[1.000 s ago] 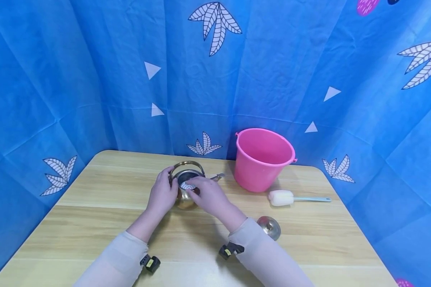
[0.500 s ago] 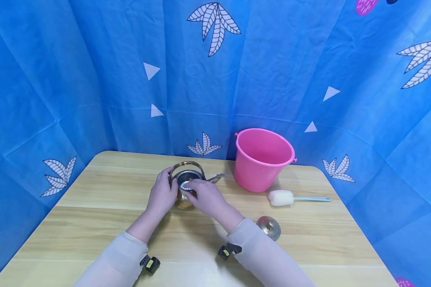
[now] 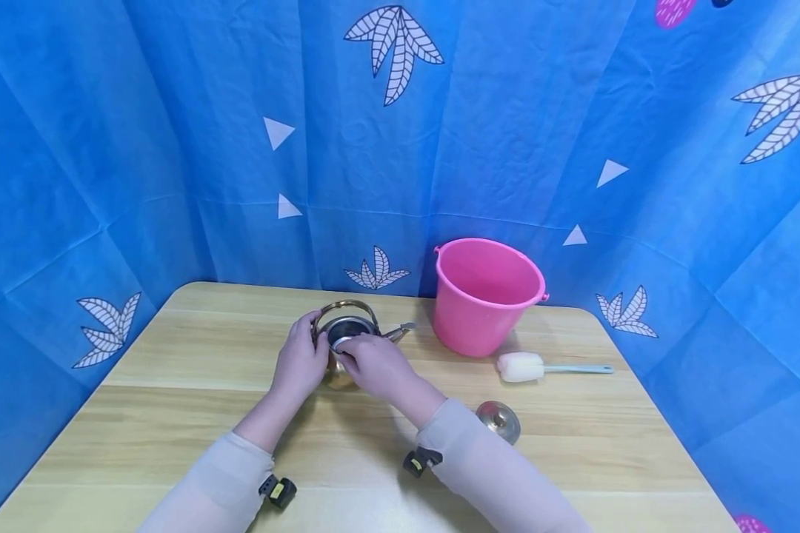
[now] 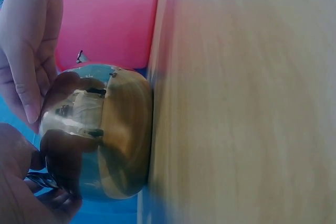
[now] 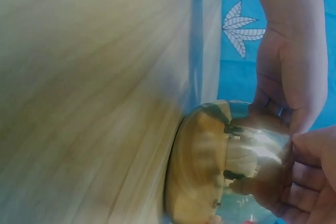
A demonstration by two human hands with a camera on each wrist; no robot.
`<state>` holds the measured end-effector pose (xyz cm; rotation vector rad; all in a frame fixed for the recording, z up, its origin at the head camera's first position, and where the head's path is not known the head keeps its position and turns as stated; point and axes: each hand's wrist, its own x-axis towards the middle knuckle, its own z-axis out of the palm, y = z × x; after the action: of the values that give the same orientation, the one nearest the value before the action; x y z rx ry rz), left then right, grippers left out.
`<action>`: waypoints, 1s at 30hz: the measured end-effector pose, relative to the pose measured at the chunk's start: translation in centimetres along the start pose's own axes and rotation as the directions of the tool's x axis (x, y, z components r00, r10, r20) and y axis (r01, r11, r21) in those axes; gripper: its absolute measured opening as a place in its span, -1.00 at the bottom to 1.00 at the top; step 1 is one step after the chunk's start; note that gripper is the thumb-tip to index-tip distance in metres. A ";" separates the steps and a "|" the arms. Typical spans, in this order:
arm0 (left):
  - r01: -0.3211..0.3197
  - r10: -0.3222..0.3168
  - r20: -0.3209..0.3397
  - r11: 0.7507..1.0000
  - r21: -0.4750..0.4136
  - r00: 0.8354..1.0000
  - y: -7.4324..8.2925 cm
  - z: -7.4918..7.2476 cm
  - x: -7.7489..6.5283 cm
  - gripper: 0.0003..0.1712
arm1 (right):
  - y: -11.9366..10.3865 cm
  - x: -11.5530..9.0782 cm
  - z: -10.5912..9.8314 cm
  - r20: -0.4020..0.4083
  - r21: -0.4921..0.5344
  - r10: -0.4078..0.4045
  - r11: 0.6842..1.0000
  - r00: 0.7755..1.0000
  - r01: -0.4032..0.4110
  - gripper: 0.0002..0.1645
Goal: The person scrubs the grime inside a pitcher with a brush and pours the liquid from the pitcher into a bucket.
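Observation:
A brass-coloured kettle (image 3: 339,374) stands upright on the table, its lid off, hoop handle raised and spout pointing right. My left hand (image 3: 303,358) holds its left side where the handle joins; in the left wrist view those fingers (image 4: 16,182) curl round the handle's base. My right hand (image 3: 381,368) has its fingertips down in the kettle's mouth, pinching a perforated metal strainer. Only a sliver of the strainer's rim (image 3: 338,343) shows beside the fingers. In the right wrist view, the shiny kettle body (image 5: 210,166) hides what lies inside.
Behind and right of the kettle stands a pink bucket (image 3: 470,314). A white sponge brush (image 3: 521,367) with a pale blue handle lies in front of it. The kettle lid (image 3: 500,422) rests near the right forearm. Blue curtain (image 3: 373,148) surrounds the wooden table (image 3: 193,414).
My right hand has shifted slightly left and lower into the kettle's mouth, and the strainer has sunk mostly out of sight. The left hand keeps its place on the kettle.

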<state>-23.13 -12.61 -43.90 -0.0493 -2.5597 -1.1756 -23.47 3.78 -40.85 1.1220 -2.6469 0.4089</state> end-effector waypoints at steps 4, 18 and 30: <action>0.001 -0.001 -0.001 1.000 0.001 1.000 0.0 0.0 0.0 -0.45 | -0.1 0.3 0.0 0.029 -0.026 0.001 1.000 1.000 0.000 -0.82; -0.002 0.002 -0.014 1.000 -0.012 1.000 -0.1 0.2 -0.1 -0.47 | 0.0 1.0 0.2 0.108 -0.072 -0.002 0.997 0.994 0.010 -0.75; -0.005 0.005 -0.003 1.000 -0.006 1.000 -0.2 0.2 0.0 -0.47 | -0.1 1.8 -0.4 0.206 -0.102 0.021 0.995 0.978 0.000 -0.67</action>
<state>-23.21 -12.61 -44.12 -0.0544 -2.5520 -1.1806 -24.56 2.70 -39.91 1.1771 -2.8160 0.1641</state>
